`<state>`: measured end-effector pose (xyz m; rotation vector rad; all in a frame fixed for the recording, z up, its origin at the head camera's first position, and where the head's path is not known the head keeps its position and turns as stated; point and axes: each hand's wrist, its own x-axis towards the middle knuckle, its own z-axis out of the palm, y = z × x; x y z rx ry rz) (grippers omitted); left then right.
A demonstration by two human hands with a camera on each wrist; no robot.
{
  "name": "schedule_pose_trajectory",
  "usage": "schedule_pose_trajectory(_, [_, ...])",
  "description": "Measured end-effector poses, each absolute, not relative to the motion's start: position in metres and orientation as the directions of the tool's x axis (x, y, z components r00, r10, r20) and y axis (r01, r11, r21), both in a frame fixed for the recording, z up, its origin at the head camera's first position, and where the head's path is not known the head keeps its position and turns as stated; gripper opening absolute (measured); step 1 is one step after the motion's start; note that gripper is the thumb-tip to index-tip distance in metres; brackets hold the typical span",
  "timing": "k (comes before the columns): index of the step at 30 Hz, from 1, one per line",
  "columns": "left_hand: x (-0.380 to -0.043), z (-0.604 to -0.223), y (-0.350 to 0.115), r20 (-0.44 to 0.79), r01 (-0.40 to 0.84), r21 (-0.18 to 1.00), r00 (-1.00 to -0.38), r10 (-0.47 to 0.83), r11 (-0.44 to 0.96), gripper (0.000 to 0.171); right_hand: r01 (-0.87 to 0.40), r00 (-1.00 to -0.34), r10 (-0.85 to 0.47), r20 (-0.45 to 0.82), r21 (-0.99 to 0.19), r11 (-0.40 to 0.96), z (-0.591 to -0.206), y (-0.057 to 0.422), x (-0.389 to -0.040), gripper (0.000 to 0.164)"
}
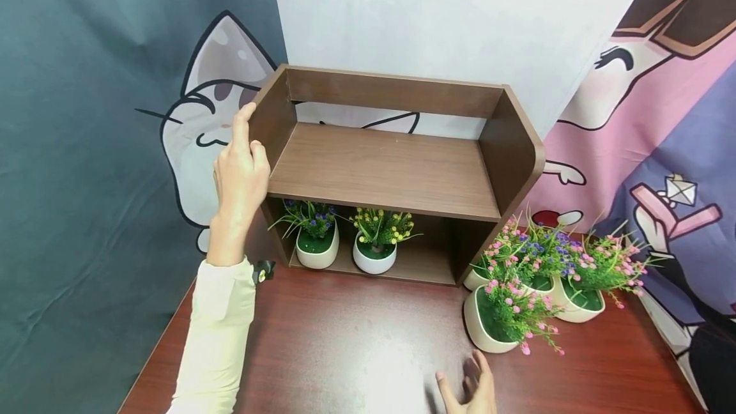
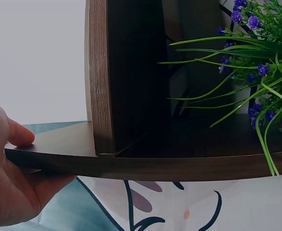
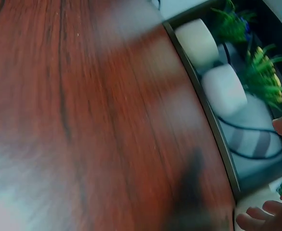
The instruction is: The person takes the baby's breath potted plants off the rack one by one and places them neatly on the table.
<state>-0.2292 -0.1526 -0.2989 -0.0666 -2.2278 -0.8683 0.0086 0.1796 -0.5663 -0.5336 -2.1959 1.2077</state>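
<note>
A brown two-tier wooden shelf (image 1: pixel 379 161) stands on the table. My left hand (image 1: pixel 238 174) grips its left side panel (image 2: pixel 59 137), thumb on one face and fingers on the other in the left wrist view. On the lower tier sit a purple-flowered potted plant (image 1: pixel 318 249) and a yellow-flowered potted plant (image 1: pixel 375 259); the upper tier holds nothing. At the bottom of the head view, my right hand (image 1: pixel 473 395) has its thumb and fingers spread, with nothing between them. Just beyond its fingertips is a pink-flowered potted plant (image 1: pixel 489 331) in a cream pot.
Behind that front plant, against the shelf's right side, cluster several more cream pots, including a purple-flowered one (image 1: pixel 540 267) and a pink-flowered one (image 1: pixel 583 299). A cartoon-printed cloth (image 1: pixel 402 11) hangs behind the reddish-brown table (image 1: pixel 339 337).
</note>
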Motion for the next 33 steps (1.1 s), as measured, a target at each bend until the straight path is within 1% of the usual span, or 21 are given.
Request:
schedule_pose_trajectory(2, [-0.230,-0.300,-0.152,0.653,0.295,0.566,-0.730,-0.200,0.770,0.050,0.033,-0.790,0.535,0.300,-0.850,0.526,-0.559,0.172,0.002,0.081])
schedule_pose_trajectory(5, [-0.230,-0.300,-0.152,0.657,0.298,0.565,-0.726,-0.201,0.769,0.051,-0.027,-0.840,0.455,0.297,-0.859,0.511,-0.547,0.164,-0.010,0.081])
schedule_pose_trajectory(8, [-0.231,-0.301,-0.151,0.659,0.297,0.565,-0.724,-0.205,0.770,0.051,-0.039,-0.880,0.395,0.265,-0.868,0.495,-0.542,0.160,-0.025,0.089])
schedule_pose_trajectory(12, [-0.231,-0.301,-0.149,0.657,0.298,0.568,-0.726,-0.204,0.767,0.051,-0.068,-0.910,0.327,0.253,-0.872,0.484,-0.540,0.158,-0.047,0.097])
schedule_pose_trajectory(15, [-0.231,-0.301,-0.148,0.660,0.304,0.569,-0.723,-0.204,0.764,0.051,-0.109,-0.922,0.283,0.265,-0.878,0.466,-0.538,0.154,-0.063,0.096])
schedule_pose_trajectory(19, [-0.231,-0.301,-0.147,0.662,0.307,0.570,-0.721,-0.205,0.762,0.051,-0.133,-0.928,0.257,0.271,-0.884,0.449,-0.537,0.147,-0.081,0.094])
schedule_pose_trajectory(29, [-0.231,-0.299,-0.148,0.663,0.299,0.569,-0.718,-0.211,0.766,0.051,-0.135,-0.934,0.240,0.264,-0.883,0.449,-0.539,0.128,-0.110,0.090])
schedule_pose_trajectory(33, [-0.230,-0.301,-0.152,0.659,0.287,0.567,-0.720,-0.216,0.772,0.051,-0.126,-0.930,0.247,0.271,-0.869,0.479,-0.543,0.119,-0.121,0.089])
